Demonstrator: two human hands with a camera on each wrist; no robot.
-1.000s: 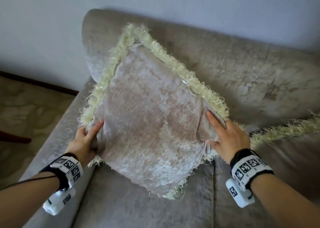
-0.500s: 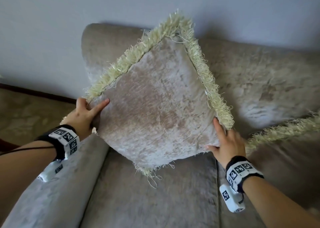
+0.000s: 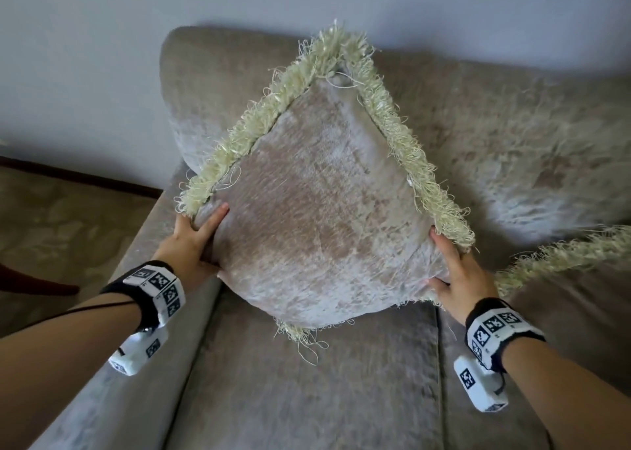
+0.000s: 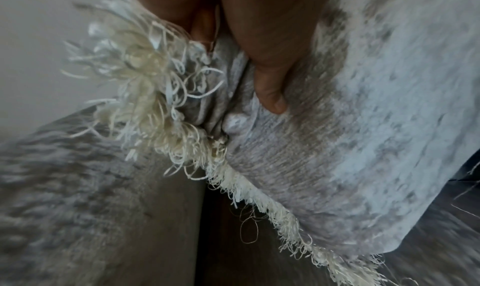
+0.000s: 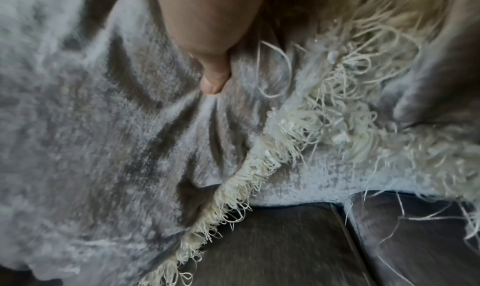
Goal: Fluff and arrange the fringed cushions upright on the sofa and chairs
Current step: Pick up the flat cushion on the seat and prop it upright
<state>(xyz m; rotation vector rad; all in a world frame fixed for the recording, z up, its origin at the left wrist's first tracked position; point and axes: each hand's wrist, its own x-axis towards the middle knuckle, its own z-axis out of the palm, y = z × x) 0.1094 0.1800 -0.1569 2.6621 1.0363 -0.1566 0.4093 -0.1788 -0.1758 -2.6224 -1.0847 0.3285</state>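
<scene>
A beige velvet cushion (image 3: 317,210) with a cream fringe stands on one corner like a diamond against the sofa back (image 3: 512,135). My left hand (image 3: 194,241) grips its left corner, thumb on the front face; the left wrist view shows that thumb (image 4: 270,80) pressing into the fabric (image 4: 363,126). My right hand (image 3: 457,272) grips the right corner, its thumb (image 5: 213,72) dug into the creased cloth (image 5: 103,146). The other fingers of both hands are hidden behind the cushion. A second fringed cushion (image 3: 573,299) lies at the right.
The grey-beige sofa seat (image 3: 307,398) has a seam to the right of the cushion's lower corner. The sofa arm (image 3: 112,364) runs under my left forearm. A pale wall (image 3: 102,57) is behind, and patterned floor (image 3: 68,217) lies to the left.
Both hands have turned the cushion from leaning left to standing on its corner with the top corner pointing up. It has been lifted and set further back against the sofa back.
</scene>
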